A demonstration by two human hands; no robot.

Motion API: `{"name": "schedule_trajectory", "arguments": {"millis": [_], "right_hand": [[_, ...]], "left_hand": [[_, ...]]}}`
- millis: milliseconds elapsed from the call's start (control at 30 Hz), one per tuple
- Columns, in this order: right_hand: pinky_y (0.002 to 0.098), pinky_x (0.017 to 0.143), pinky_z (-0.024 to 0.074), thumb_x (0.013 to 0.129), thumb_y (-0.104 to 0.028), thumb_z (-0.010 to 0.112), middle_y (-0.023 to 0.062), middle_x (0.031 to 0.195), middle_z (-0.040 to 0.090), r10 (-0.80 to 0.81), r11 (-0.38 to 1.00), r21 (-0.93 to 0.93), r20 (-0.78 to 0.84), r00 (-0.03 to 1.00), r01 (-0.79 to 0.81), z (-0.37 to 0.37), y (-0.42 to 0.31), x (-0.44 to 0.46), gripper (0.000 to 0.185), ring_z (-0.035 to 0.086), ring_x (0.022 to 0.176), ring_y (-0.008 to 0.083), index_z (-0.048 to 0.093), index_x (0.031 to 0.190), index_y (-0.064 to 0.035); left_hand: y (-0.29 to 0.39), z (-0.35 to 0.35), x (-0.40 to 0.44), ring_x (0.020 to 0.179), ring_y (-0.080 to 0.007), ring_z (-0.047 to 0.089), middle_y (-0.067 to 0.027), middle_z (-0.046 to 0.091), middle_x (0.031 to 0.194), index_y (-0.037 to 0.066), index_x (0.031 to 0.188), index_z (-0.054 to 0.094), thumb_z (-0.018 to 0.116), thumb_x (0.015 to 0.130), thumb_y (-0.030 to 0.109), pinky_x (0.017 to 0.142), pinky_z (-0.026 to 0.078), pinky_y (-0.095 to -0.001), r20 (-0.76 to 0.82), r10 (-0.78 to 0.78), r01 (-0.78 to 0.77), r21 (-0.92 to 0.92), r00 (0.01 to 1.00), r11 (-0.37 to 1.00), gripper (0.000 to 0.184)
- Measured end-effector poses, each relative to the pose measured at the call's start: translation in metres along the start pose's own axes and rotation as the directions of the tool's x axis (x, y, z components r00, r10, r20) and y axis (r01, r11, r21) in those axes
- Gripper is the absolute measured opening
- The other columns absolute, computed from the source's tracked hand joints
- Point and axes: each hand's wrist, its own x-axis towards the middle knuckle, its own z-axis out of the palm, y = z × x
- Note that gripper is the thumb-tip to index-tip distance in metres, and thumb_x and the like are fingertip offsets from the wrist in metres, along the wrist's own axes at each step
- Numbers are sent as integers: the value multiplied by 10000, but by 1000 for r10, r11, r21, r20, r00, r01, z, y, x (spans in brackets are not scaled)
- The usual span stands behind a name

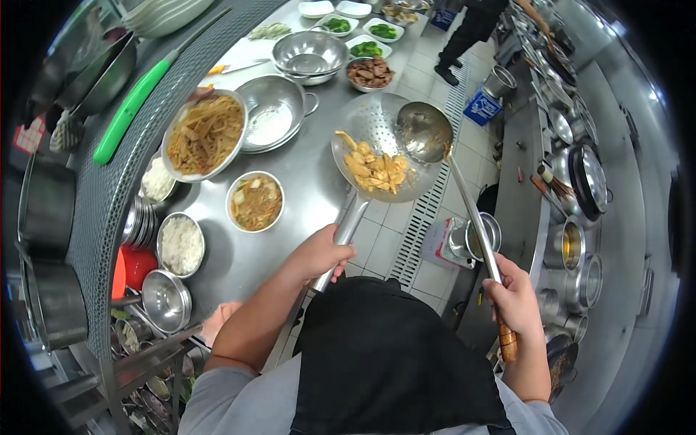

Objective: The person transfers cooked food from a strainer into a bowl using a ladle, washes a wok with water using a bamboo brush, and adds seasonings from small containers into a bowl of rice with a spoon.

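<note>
Strainer w/ food pcs held at 12–1 o'clock, handle wrapped by L hand, fingers part-hidden. Ladle gripped by R hand, 4 o'clock; bowl at strainer's 2 o'clock, contact unclear. Person at 1 o'clock cut off.

Commercial kitchen, long steel counter at left bearing portioned rice and noodles, slotted floor drain through white tiles, metal cookware crowding the right.
</note>
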Motion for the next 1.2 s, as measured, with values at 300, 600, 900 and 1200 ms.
{"name": "schedule_trajectory", "arguments": {"millis": [300, 600, 900, 1200], "right_hand": [[239, 408, 405, 884, -42, 508, 4, 629, 497, 23, 965, 256, 134, 991, -57, 18, 33, 19, 402, 458, 442, 88, 505, 1285, -16], [214, 378, 398, 884, -48, 489, 19, 603, 496, -14, 919, 394, 99, 995, -27, -13, 44, 28, 410, 454, 419, 87, 503, 1288, 19], [217, 370, 396, 885, -81, 500, 26, 599, 495, -41, 920, 391, 40, 998, 22, -31, 41, 27, 425, 449, 388, 98, 482, 1296, 23], [222, 376, 392, 874, -71, 500, 32, 600, 495, -36, 844, 535, 135, 990, -43, -42, 26, 30, 400, 446, 388, 104, 499, 1260, 36]], "left_hand": [[2, 26, 33, 461, -92, 493, -27, 507, 680, -12, 1026, 464, 619, 838, 88, 396, 437, -261, 5, -20, 20, 73, 1000, 997, 264], [5, 35, 36, 450, -94, 489, -16, 502, 665, 5, 1036, 467, 623, 834, 91, 395, 429, -260, 44, -35, 34, 35, 998, 999, 269], [11, 38, 33, 443, -95, 489, -20, 504, 659, -7, 1033, 458, 619, 825, 73, 390, 426, -259, 46, -37, 37, 2, 998, 999, 275], [14, 40, 33, 475, -111, 501, -44, 514, 703, -13, 1026, 453, 623, 829, 92, 406, 447, -273, 63, -46, 46, 14, 997, 999, 280]]}}
